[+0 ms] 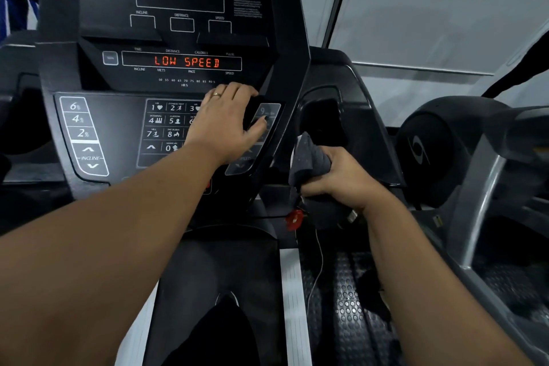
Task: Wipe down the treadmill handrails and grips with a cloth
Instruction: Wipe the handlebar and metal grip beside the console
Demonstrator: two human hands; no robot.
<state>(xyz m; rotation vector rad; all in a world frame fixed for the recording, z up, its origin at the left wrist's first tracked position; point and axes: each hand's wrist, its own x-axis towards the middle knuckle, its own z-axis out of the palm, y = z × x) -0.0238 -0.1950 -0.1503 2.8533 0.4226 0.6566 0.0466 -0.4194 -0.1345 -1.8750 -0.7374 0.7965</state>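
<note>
A: What's at the far left?

B: The incline keys [84,135] on the treadmill console [124,131], marked 6, 4 and 2 with arrows below them. Above and to their right, the display [187,62] glows "LOW SPEED" in red letters.

A: And the left hand?

B: The left hand [228,122] lies over the right part of the number keypad [166,125]. Its fingers [237,89] are loosely apart and hold nothing. A ring [217,95] sits on one of them. The thumb tip touches the speed keys [261,140] at the console's right edge.

A: Where's the cloth?

B: The grey cloth [309,163] is just right of the console, bunched in the right hand [341,181]. Those fingers are curled tight round it, and one end of the cloth sticks up above the fist.

A: Is it on the handrail?

B: Hard to say. The fist seems to wrap a grip beneath the cloth, but cloth and hand cover it.

A: Anything lower down?

B: A red clip [294,219] sits just below and left of the fist, and a thin white cord [316,270] runs down from it beside the studded foot rail [350,306]. Farther right stands a neighbouring machine [430,151], dark and grey, apart from both hands.
</note>
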